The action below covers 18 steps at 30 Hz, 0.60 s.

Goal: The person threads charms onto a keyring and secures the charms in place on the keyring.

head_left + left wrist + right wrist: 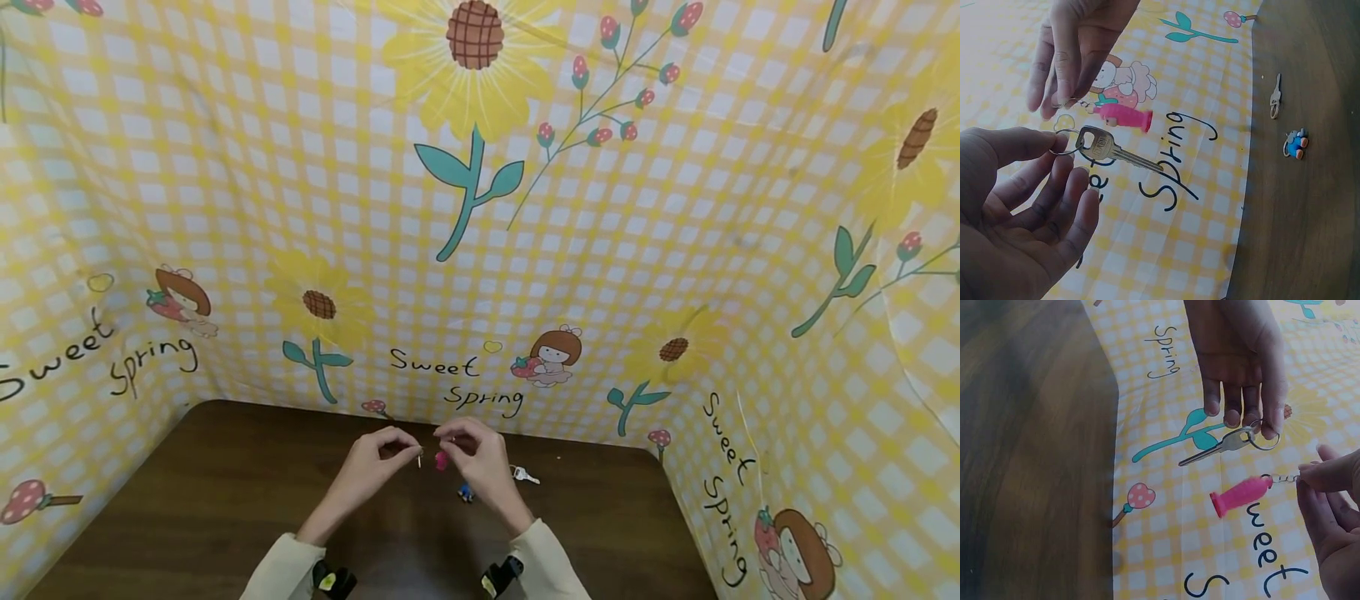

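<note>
One brass-coloured key (1113,150) on split ring (1065,142), pink charm (1124,116) on chain

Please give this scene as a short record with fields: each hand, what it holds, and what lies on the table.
left hand: pinches a split ring with a brass key
right hand: pinches the chain of a pink charm
table: dark wood; a blue charm and a small silver key lie on it
backdrop: yellow checked cloth with sunflowers
</note>
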Tool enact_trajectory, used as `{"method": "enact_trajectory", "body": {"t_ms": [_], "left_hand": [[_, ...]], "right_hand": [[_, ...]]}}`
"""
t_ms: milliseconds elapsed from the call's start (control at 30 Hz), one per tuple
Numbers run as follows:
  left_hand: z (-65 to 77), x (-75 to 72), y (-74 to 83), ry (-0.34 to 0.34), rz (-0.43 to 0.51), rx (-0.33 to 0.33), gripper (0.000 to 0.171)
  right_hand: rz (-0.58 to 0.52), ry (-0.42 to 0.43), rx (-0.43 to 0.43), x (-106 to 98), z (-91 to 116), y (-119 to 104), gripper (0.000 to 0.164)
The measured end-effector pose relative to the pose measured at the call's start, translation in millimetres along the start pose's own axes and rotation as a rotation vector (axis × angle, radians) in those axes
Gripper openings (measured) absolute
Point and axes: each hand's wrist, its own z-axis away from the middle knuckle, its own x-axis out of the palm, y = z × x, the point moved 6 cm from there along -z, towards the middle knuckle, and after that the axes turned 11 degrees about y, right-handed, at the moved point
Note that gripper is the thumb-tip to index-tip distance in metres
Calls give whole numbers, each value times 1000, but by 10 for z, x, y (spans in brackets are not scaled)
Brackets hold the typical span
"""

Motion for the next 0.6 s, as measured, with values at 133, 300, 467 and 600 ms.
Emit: {"method": "enact_trajectory", "body": {"t_ms": [133,300,467,600], "left_hand": [[0,7,20,-15,9,-4,6],[1,8,65,-19,42,-2,7],[12,14,88,-15,73,-7,9],[29,33,71,-37,95,-35,11]], "right_hand": [[32,-3,-9,-17,-13,-6,15],[72,-4,-45,-43,-51,-47,16],[93,-2,-67,-71,-78,-103,19],[103,-5,-101,-82,-72,-130,15]]}}
